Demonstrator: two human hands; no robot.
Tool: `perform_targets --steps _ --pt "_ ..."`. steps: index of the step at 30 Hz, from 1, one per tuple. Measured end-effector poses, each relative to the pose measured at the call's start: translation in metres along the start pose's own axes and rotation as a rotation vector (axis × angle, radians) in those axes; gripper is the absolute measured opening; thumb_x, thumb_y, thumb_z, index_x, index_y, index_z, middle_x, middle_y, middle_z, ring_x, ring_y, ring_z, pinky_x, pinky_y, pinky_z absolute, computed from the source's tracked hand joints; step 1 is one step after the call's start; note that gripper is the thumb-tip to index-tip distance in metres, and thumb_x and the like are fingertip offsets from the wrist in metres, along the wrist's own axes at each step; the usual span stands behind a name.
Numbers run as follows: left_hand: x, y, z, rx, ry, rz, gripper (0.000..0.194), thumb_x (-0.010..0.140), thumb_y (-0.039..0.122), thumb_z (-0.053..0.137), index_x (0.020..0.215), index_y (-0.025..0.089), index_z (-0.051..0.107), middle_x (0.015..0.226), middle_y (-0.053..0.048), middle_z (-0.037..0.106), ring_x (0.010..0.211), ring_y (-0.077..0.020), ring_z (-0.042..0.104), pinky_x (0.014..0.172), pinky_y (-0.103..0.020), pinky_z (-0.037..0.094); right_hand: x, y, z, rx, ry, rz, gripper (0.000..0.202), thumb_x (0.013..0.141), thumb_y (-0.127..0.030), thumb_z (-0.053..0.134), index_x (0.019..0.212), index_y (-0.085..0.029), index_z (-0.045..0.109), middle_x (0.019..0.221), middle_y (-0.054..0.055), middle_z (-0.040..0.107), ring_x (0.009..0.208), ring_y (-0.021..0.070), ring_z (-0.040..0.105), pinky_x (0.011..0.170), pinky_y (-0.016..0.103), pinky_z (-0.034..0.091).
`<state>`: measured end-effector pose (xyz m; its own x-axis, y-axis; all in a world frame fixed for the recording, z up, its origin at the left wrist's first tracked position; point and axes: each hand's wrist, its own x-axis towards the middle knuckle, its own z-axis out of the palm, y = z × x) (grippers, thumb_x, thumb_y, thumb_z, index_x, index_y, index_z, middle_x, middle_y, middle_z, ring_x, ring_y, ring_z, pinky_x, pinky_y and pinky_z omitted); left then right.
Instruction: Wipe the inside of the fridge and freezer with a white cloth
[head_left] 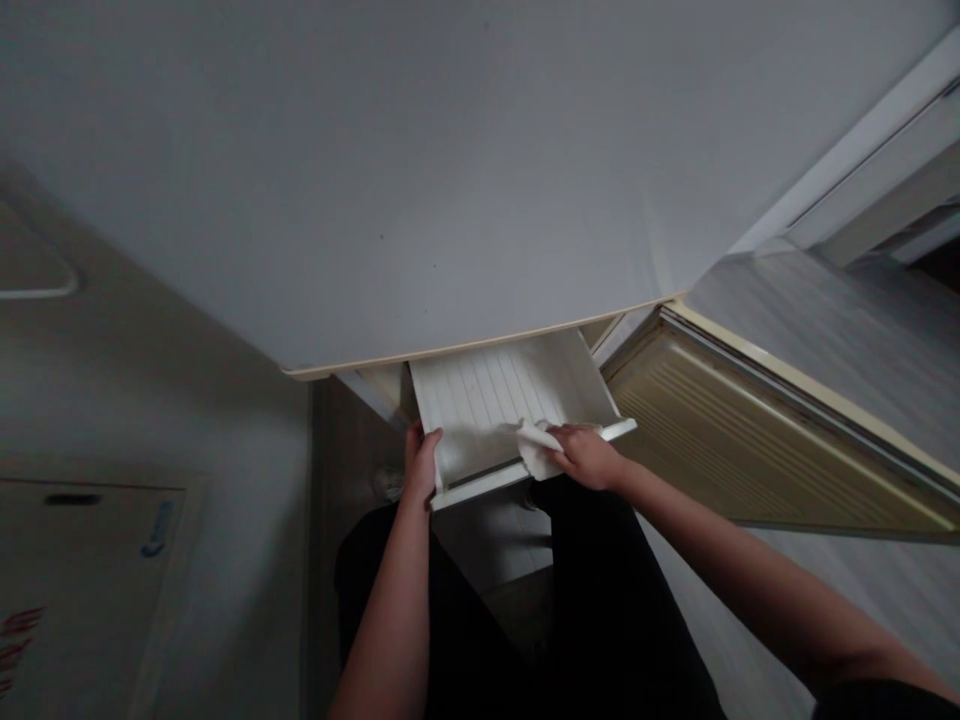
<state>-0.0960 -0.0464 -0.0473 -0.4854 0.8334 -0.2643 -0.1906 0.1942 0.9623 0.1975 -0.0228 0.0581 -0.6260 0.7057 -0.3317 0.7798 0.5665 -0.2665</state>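
Observation:
A white ribbed drawer (487, 385) is pulled partway out of the fridge, below the upper door. My left hand (421, 462) grips the drawer's left side wall, its thumb over the rim. In my right hand (589, 457) is a white cloth (536, 450), held at the drawer's front edge. The cloth hangs over that edge, and some of the fingers are hidden behind it. The part of the drawer farther in is covered by the fridge's upper door.
The fridge's large grey upper door (420, 180) spans the view above the drawer. Its lower door (720, 440) stands open at the right, yellowish inside. A wall with a panel (82, 590) is on the left. My legs in black trousers are under the drawer.

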Motion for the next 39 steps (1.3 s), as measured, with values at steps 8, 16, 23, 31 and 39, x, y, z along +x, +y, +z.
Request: perform_targets --steps 8,16,23,31,39 --pt "-0.001 0.000 0.002 -0.005 0.026 -0.015 0.040 0.060 0.048 0.073 0.090 0.025 0.060 0.096 -0.003 0.069 0.108 -0.0306 0.062 0.093 -0.040 0.049 -0.025 0.069 -0.014 -0.116 -0.109 0.324 0.045 0.110 -0.038 0.032 0.108 -0.012 0.069 0.108 0.015 0.072 0.098 0.0235 0.069 0.079 0.027 0.042" --pt "-0.001 0.000 0.001 -0.021 0.036 -0.039 0.042 0.060 0.048 0.074 0.092 0.024 0.062 0.092 -0.003 0.069 0.104 -0.0309 0.064 0.090 -0.042 0.051 -0.018 0.053 -0.001 -0.155 -0.010 0.266 0.035 0.106 -0.033 0.042 0.106 -0.012 0.069 0.109 0.015 0.073 0.104 0.0272 0.069 0.088 0.030 0.043" --pt "-0.001 -0.001 0.001 -0.015 0.036 -0.033 0.045 0.060 0.049 0.073 0.096 0.023 0.065 0.097 -0.003 0.070 0.106 -0.0311 0.063 0.093 -0.042 0.049 -0.002 0.077 -0.054 -0.103 0.193 0.519 0.040 0.105 -0.021 0.031 0.121 -0.005 0.064 0.112 0.020 0.070 0.105 0.0285 0.066 0.084 0.028 0.044" --pt "-0.001 0.000 0.001 -0.006 0.045 -0.032 0.042 0.060 0.049 0.073 0.092 0.024 0.062 0.098 -0.004 0.069 0.111 -0.0325 0.061 0.097 -0.043 0.047 0.028 0.096 -0.041 -0.474 -0.145 -0.184 0.027 0.095 -0.016 0.054 0.112 -0.007 0.074 0.128 0.023 0.064 0.125 0.0319 0.055 0.110 0.044 0.041" --pt "-0.002 0.002 0.000 -0.011 0.023 -0.043 0.046 0.060 0.050 0.074 0.096 0.023 0.062 0.094 -0.004 0.067 0.103 -0.0303 0.063 0.090 -0.040 0.050 0.114 0.105 -0.049 -0.379 0.052 0.095 0.051 0.092 -0.004 0.043 0.140 0.004 0.059 0.153 0.027 0.045 0.149 0.0323 0.035 0.125 0.045 0.026"
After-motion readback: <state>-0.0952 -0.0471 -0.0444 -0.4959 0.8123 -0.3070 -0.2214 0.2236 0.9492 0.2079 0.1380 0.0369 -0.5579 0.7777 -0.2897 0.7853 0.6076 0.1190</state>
